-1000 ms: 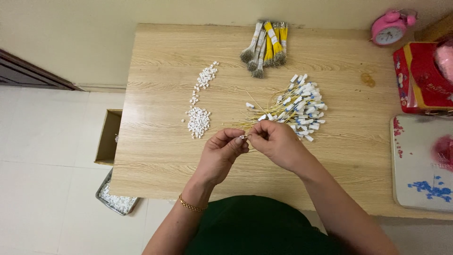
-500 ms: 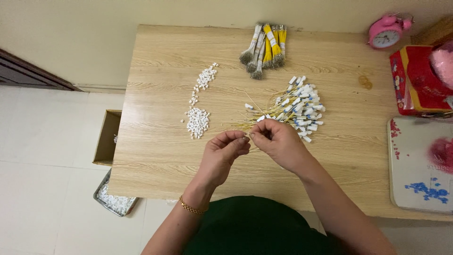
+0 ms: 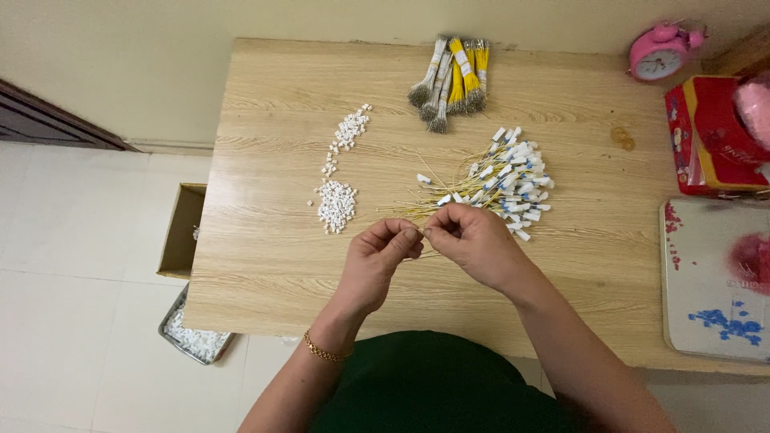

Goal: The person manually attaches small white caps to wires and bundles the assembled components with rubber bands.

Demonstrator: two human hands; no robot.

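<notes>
A thin yellow wire (image 3: 423,233) is pinched between the fingertips of the left hand (image 3: 377,258) and the right hand (image 3: 473,240), just above the wooden surface (image 3: 265,240), near its front edge. Both grips are clenched on it, fingertips almost touching. The step in hand is judged to be the fitting of a small white connector onto a wire end; whether one is already seated cannot be told, as the fingers hide it. The next move is judged to call for a fine, steady push along the wire. Its long axis runs roughly left to right, tilted slightly; which end bears a connector cannot be told. Just beyond the right hand a pile of finished wires with white ends (image 3: 505,180) is spread, and loose white connectors (image 3: 335,204) lie to the left.
</notes>
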